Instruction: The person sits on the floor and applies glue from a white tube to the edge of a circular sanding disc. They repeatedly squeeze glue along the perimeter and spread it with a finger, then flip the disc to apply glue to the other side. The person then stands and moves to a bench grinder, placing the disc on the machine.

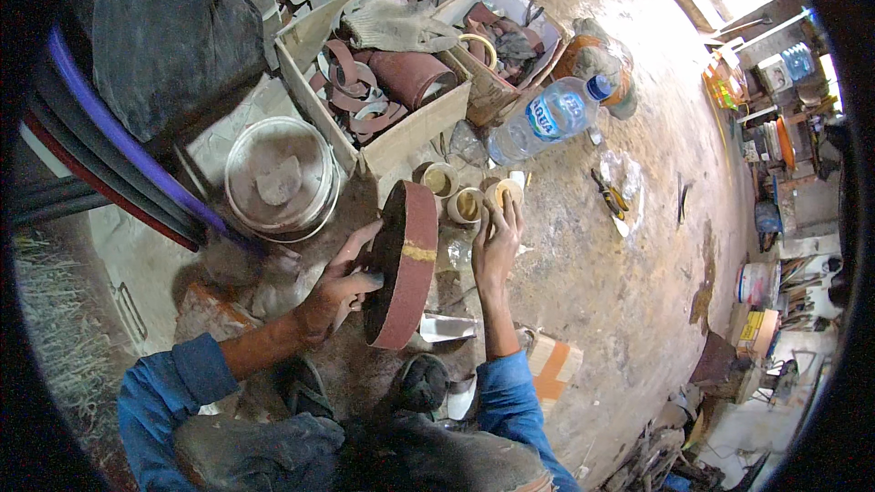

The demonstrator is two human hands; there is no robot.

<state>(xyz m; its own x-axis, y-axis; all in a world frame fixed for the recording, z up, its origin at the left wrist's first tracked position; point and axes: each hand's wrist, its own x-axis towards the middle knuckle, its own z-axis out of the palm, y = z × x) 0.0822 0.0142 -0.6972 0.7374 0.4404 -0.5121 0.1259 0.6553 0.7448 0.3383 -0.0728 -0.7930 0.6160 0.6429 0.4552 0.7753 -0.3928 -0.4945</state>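
Note:
My left hand grips a sanding wheel from its left side. A reddish-brown abrasive band runs round its rim, crossed by a yellowish stripe. Farther right, my right hand reaches forward with its fingers closed at the rim of a small tan cup. My fingers cover part of that cup, so its inside is hard to see. Two similar small cups, one nearer and one farther, stand just left of it on the floor, with yellowish-brown matter inside.
A water bottle lies tilted beyond the cups. Boxes of sandpaper scraps stand at the back, a glove on one. A dusty bucket is at left. Pliers lie right; a taped cardboard piece lies nearer.

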